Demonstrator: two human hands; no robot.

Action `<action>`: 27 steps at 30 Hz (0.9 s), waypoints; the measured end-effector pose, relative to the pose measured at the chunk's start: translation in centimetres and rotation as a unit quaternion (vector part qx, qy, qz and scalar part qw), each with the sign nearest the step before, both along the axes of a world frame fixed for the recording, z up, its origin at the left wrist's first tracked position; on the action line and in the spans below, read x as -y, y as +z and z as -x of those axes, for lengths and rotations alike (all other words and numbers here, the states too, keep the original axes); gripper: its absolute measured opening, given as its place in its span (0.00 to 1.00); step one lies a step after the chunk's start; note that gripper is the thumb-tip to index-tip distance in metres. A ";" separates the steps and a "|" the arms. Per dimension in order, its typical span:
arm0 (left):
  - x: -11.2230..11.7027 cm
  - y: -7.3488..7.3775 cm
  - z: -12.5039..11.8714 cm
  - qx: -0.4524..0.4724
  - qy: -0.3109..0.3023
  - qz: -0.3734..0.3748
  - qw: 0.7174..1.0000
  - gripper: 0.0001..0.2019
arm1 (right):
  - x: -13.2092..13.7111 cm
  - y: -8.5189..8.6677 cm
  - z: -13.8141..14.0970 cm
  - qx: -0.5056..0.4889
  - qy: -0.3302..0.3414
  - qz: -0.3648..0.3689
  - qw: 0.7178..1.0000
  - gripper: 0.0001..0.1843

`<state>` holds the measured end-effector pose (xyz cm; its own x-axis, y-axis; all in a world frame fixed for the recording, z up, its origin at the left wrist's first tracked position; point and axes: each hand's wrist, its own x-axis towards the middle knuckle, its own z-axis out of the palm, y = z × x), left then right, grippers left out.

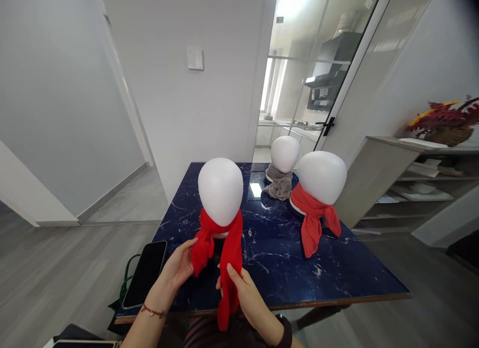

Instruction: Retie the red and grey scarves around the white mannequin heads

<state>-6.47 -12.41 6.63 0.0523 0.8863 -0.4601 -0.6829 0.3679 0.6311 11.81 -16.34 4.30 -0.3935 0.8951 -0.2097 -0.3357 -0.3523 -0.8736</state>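
Observation:
A white foam mannequin head [220,190] stands near the front of a dark blue marble table [277,260], with a red scarf [229,253] draped round its neck. My left hand [178,266] pinches the shorter left end of the scarf. My right hand [241,289] grips the longer right end, which hangs past the table's front edge. Two more white heads stand further back: one [322,177] wears a knotted red scarf [313,220], the other [285,154] a grey scarf [279,183].
A black phone [145,273] lies at the table's front left corner, above a green strap. A shelf unit with a basket of red flowers [445,121] stands at the right. A glass door behind the table leads to a kitchen.

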 end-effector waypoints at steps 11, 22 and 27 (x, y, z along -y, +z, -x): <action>2.9 -1.9 -1.0 0.195 -0.064 0.022 0.978 0.22 | -1.0 0.2 -0.6 0.113 -0.027 -0.105 0.988 0.27; 3.2 -0.7 -2.3 0.111 -0.125 0.042 0.985 0.19 | -0.7 -2.2 1.3 0.226 -0.045 -0.137 0.964 0.20; 2.0 -1.0 -2.5 -0.003 -0.115 0.065 0.991 0.17 | -1.1 -2.2 1.4 0.246 0.056 -0.199 0.947 0.19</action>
<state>-3.96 -14.39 5.62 0.2425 0.7845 -0.5707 -0.5686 0.5916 0.5717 10.41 -15.26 2.14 -0.4332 0.9001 -0.0473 0.1673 0.0287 -0.9855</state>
